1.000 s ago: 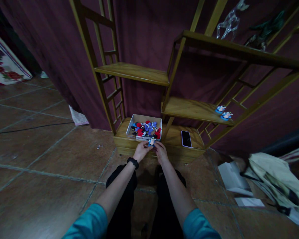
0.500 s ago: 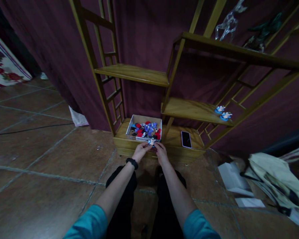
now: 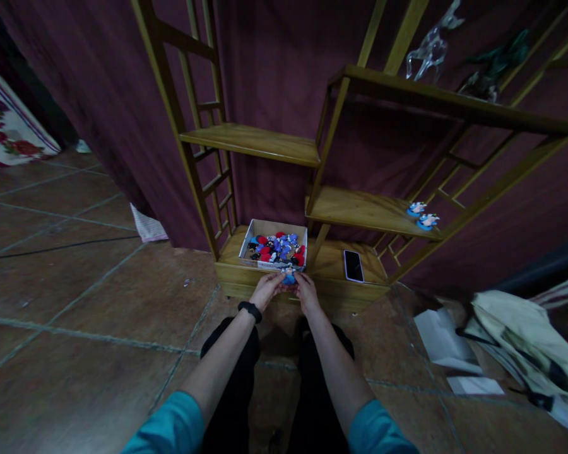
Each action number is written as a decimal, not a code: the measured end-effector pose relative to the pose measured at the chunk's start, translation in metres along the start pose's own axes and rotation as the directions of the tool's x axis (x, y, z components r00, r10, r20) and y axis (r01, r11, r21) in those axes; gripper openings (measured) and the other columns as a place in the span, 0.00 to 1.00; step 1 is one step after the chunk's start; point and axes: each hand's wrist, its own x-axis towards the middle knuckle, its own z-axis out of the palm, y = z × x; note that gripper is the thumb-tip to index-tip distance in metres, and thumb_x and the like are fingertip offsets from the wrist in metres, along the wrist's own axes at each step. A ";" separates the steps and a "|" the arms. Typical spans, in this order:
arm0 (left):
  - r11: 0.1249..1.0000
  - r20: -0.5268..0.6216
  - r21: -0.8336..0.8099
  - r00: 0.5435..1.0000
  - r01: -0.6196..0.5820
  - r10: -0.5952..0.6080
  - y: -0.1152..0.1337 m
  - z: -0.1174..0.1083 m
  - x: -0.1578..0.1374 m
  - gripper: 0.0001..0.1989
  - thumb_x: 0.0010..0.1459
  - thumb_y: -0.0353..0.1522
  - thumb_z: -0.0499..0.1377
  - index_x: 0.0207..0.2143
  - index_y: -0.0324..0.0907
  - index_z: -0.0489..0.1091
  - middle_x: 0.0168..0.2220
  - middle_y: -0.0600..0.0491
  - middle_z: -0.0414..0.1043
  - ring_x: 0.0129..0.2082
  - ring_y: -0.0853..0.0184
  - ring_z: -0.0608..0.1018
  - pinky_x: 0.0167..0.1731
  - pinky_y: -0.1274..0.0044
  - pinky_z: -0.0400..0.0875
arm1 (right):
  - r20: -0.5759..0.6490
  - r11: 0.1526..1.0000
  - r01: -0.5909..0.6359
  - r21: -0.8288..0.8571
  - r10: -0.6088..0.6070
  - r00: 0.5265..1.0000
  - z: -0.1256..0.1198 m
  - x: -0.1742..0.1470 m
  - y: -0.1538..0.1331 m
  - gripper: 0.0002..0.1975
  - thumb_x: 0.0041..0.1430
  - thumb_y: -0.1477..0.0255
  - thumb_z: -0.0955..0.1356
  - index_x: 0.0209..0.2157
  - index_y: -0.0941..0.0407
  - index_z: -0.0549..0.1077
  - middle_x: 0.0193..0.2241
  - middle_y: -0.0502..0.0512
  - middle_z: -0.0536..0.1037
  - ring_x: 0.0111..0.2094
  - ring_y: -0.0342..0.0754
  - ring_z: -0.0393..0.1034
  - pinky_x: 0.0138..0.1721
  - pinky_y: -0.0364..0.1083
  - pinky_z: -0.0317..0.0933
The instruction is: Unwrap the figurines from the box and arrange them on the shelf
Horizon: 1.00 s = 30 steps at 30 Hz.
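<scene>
Between my two hands, just in front of the box, is a small white-and-blue figurine (image 3: 288, 275) with a blue base. My left hand (image 3: 267, 289), with a black band on its wrist, pinches it from the left. From the right side, the fingers of my right hand (image 3: 306, 292) are closed on the same figurine. Behind it, an open cardboard box (image 3: 274, 226) holds several small red, blue and black pieces. Two similar figurines, one at the back (image 3: 416, 209) and one in front (image 3: 427, 221), stand at the right end of the middle shelf (image 3: 360, 205).
A phone (image 3: 354, 265) lies on the lowest shelf, right of the box. Wooden posts and an upper left shelf (image 3: 255, 140) frame the space. A clear glass animal (image 3: 430, 47) and a dark green ornament (image 3: 497, 66) stand high right. White packaging (image 3: 445, 340) and a pale bag (image 3: 525, 334) lie on the floor.
The figurine has tilted in my fingers, so more of its blue base faces me. Both hands stay nearly in place, the left fingers reaching slightly further under it.
</scene>
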 end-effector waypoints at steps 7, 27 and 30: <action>1.000 -0.016 0.012 1.000 0.020 -0.020 -0.002 -0.002 0.001 0.17 0.45 0.40 0.64 0.32 0.34 0.72 0.26 0.50 0.73 0.23 0.71 0.74 0.26 0.79 0.68 | -0.016 0.999 -0.025 -0.048 0.024 1.000 0.000 0.001 0.000 0.16 0.41 0.58 0.70 0.29 0.56 0.71 0.19 0.48 0.74 0.17 0.41 0.65 0.19 0.41 0.59; 0.985 0.049 0.099 0.990 -0.139 0.135 -0.003 -0.004 -0.001 0.18 0.39 0.31 0.67 0.36 0.37 0.74 0.35 0.48 0.76 0.36 0.65 0.75 0.40 0.74 0.66 | 0.024 0.998 0.038 0.051 -0.039 0.999 0.003 -0.004 -0.002 0.13 0.34 0.68 0.73 0.27 0.55 0.73 0.26 0.50 0.77 0.29 0.46 0.71 0.32 0.45 0.65; 0.980 0.077 0.112 0.985 -0.162 0.154 -0.002 -0.005 0.000 0.18 0.39 0.30 0.66 0.37 0.37 0.74 0.36 0.47 0.76 0.38 0.63 0.75 0.41 0.73 0.66 | 0.031 0.998 0.052 0.045 -0.053 0.998 0.003 -0.004 -0.001 0.13 0.35 0.68 0.72 0.28 0.56 0.73 0.27 0.50 0.77 0.31 0.47 0.71 0.34 0.46 0.66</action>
